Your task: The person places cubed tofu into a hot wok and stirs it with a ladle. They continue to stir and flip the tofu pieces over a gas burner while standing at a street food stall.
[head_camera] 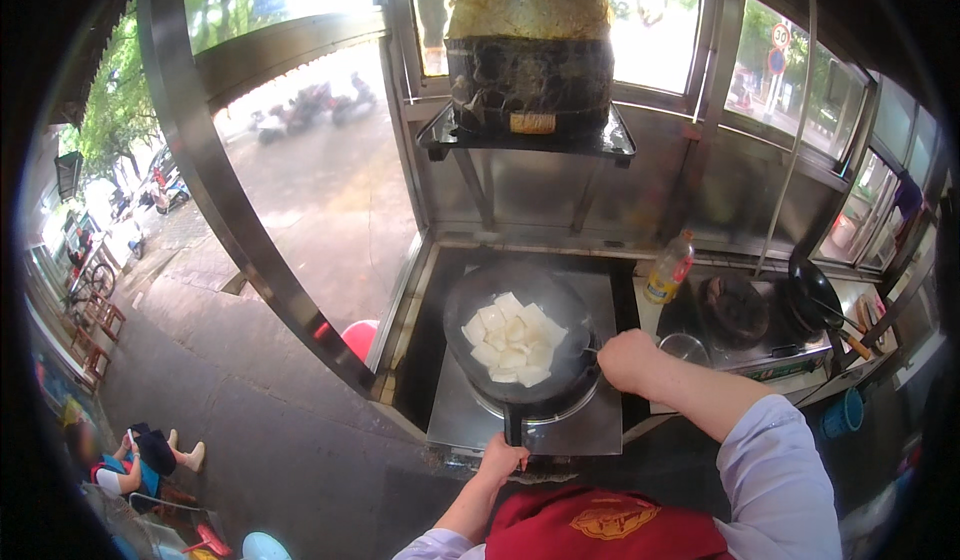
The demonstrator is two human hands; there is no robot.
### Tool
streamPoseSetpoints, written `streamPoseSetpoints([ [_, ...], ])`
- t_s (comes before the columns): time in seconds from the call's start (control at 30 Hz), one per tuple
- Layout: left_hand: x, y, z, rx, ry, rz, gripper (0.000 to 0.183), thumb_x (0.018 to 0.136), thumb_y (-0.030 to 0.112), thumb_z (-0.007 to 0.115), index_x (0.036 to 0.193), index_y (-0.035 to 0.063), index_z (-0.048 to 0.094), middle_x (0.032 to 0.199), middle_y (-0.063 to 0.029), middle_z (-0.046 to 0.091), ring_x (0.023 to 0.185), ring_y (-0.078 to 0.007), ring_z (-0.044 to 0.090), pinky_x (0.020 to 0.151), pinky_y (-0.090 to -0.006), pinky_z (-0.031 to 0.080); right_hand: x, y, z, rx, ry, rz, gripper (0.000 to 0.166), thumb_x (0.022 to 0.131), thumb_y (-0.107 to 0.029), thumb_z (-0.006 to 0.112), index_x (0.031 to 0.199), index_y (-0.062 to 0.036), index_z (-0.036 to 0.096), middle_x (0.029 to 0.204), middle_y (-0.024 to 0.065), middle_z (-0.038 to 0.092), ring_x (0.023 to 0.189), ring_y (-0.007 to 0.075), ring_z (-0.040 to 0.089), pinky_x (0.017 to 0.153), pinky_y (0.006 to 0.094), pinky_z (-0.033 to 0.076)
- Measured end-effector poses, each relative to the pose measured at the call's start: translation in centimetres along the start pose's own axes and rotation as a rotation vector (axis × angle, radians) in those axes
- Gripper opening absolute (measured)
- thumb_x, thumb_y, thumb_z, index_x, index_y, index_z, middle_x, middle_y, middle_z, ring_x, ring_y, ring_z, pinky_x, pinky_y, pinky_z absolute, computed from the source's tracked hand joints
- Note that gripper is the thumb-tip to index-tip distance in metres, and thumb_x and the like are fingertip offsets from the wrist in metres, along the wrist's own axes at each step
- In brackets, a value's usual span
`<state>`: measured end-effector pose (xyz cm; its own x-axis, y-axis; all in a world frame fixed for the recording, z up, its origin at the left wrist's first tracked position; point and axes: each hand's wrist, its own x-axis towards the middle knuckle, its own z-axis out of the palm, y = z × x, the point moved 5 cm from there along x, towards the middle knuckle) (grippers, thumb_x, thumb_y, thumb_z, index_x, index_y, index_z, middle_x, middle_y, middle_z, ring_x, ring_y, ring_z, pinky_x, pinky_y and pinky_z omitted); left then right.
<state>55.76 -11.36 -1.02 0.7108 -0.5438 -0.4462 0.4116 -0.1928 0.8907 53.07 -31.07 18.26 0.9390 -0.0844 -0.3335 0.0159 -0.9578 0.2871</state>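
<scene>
A dark wok (469, 294) sits on the burner in front of me, with several pale white pieces that look like tofu (514, 341) clustered in its middle. My left hand (504, 458) is closed around the wok's handle (513, 421) on the near side. At the wok's right rim, my right hand (628, 361) grips a thin metal utensil (589, 350). Its working end is dark and lies inside the wok to the right of the pieces, too unclear to tell a ladle from a spatula. Light steam hangs over the wok.
Beside the stove stands an oil bottle (670, 269); near my right forearm is a round glass lid or bowl (684, 348). Farther right are a second burner (731, 311) and another wok (814, 282). A shelf (435, 138) holds a large wrapped vessel (529, 72) above. A seated person (124, 462) is at lower left.
</scene>
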Motion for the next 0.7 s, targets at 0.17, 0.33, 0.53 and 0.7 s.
streamPoseSetpoints([
  [0.17,0.6,-0.8,-0.3,0.085,0.04,-0.025,0.011,0.061,-0.003,0.057,0.07,-0.0039,0.05,0.054,-0.0084,0.052,0.044,-0.0166,0.05,0.04,-0.0284,0.04,-1.0,-0.2,3.0,0.082,-0.029,0.069,0.016,0.069,-0.008,0.052,0.078,-0.0065,0.066,0.081,0.0122,0.064,0.08,0.026,0.062,0.066,0.036,0.049],
  [0.33,-0.9,2.1,0.1,0.296,0.019,-0.123,0.01,0.062,0.0,0.058,0.069,-0.002,0.051,0.054,-0.0067,0.052,0.044,-0.0153,0.05,0.04,-0.0277,0.039,-1.4,0.7,4.4,0.138,-0.031,0.077,0.015,0.069,-0.009,0.054,0.077,-0.0069,0.066,0.081,0.0124,0.064,0.079,0.0255,0.062,0.063,0.0358,0.049],
  [0.53,1.2,-0.9,0.4,0.12,-0.069,-0.082,0.012,0.066,0.0,0.059,0.075,-0.0002,0.05,0.054,-0.0063,0.052,0.044,-0.0145,0.049,0.041,-0.0268,0.039,-0.7,1.0,6.7,0.154,0.066,0.125,0.015,0.071,-0.011,0.053,0.076,-0.0053,0.066,0.08,0.0134,0.064,0.077,0.0263,0.063,0.063,0.035,0.049],
  [0.7,1.4,-2.9,0.0,0.028,-0.078,-0.106,0.017,0.067,0.0,0.058,0.081,-0.0017,0.048,0.055,-0.0066,0.052,0.044,-0.0146,0.049,0.041,-0.0266,0.039,-2.3,2.2,11.4,0.262,0.107,0.297,0.012,0.07,-0.009,0.056,0.076,-0.0018,0.063,0.076,0.0147,0.063,0.071,0.0273,0.063,0.061,0.0349,0.049],
])
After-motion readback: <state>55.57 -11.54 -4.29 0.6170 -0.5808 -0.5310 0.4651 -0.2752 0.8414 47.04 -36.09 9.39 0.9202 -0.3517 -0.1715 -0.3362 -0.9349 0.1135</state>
